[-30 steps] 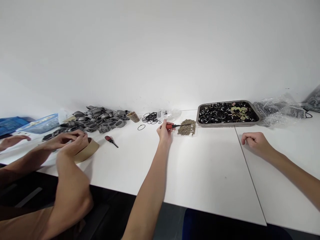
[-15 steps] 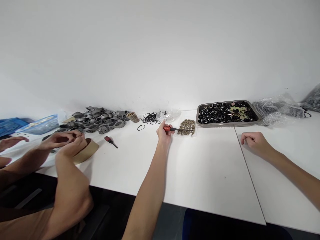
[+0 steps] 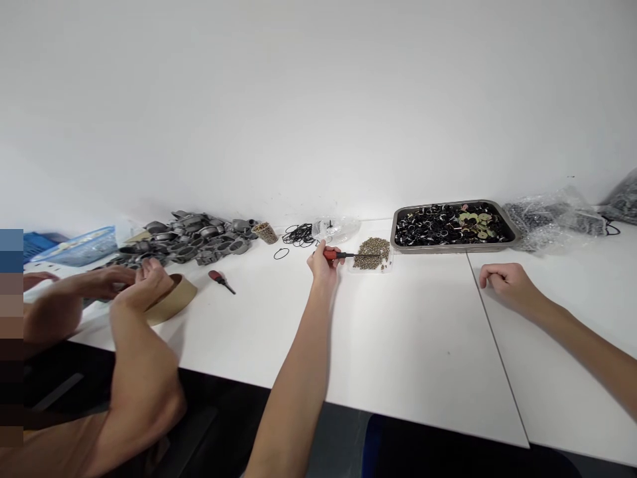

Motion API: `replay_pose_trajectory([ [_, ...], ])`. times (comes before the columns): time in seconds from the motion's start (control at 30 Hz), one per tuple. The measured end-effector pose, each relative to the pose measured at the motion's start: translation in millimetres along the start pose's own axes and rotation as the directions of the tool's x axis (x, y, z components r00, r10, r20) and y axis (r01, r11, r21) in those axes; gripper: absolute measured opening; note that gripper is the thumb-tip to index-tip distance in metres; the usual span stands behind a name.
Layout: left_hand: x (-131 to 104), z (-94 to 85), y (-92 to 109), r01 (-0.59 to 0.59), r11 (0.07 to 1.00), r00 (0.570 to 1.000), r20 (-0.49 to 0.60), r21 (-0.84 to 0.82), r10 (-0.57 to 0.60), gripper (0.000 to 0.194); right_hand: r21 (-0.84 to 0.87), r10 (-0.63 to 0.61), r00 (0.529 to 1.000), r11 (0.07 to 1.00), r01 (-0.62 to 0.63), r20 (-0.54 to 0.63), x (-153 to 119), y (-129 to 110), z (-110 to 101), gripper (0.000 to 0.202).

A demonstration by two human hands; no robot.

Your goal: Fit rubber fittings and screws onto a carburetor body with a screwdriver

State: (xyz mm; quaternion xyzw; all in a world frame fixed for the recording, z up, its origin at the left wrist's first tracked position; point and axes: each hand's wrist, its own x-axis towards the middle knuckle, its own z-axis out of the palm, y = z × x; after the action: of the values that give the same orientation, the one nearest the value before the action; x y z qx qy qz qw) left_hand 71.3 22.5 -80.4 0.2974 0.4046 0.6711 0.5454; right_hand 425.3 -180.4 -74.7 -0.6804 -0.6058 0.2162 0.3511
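Note:
My left hand [image 3: 323,264] is closed around the red handle of a screwdriver [image 3: 332,254]. The dark shaft points right, its tip over a heap of small brass-coloured screws [image 3: 373,251] in a shallow clear tray [image 3: 365,270]. To the right, my right hand [image 3: 505,280] rests on the white table as a loose fist, and nothing shows in it. It lies in front of a metal tray [image 3: 450,248] filled with black rings and some yellowish metal discs [image 3: 478,224].
At left a co-worker's hands [image 3: 144,282] work beside a tape roll [image 3: 174,302]. Behind lie grey moulded parts [image 3: 199,236], a cup of screws [image 3: 266,232], black rubber rings [image 3: 298,235] and a clear plastic bag [image 3: 338,229]. A second screwdriver [image 3: 221,281] lies left of me; plastic-wrapped parts [image 3: 552,216] are far right.
My left hand and the screwdriver have shifted slightly left. My right hand has stayed in place. The co-worker's hands have moved a little beside the tape roll.

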Motion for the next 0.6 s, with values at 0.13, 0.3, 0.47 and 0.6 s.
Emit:
replay_pose_trajectory([
  [0.13,2.6,-2.3,4.7,0.002,0.999,0.999,-0.035,-0.035,-0.003,0.029,-0.009,-0.020,1.000,1.000,0.020,-0.007,0.5,2.0,0.6,0.023],
  [0.3,6.2,-8.6,15.8,-0.020,0.999,0.993,-0.121,-0.050,0.013,0.024,-0.007,-0.029,0.999,1.000,0.029,-0.012,0.5,3.6,1.0,0.023],
  [0.47,12.2,-18.1,23.2,-0.103,0.994,0.959,-0.269,-0.022,0.093,0.022,-0.004,-0.038,0.999,0.999,0.038,-0.014,0.2,3.0,1.1,0.023],
  [0.6,16.0,-22.6,18.3,-0.128,0.992,0.942,-0.311,0.016,0.127,0.025,-0.013,-0.020,1.000,1.000,0.020,-0.003,1.0,3.6,0.7,0.022],
])
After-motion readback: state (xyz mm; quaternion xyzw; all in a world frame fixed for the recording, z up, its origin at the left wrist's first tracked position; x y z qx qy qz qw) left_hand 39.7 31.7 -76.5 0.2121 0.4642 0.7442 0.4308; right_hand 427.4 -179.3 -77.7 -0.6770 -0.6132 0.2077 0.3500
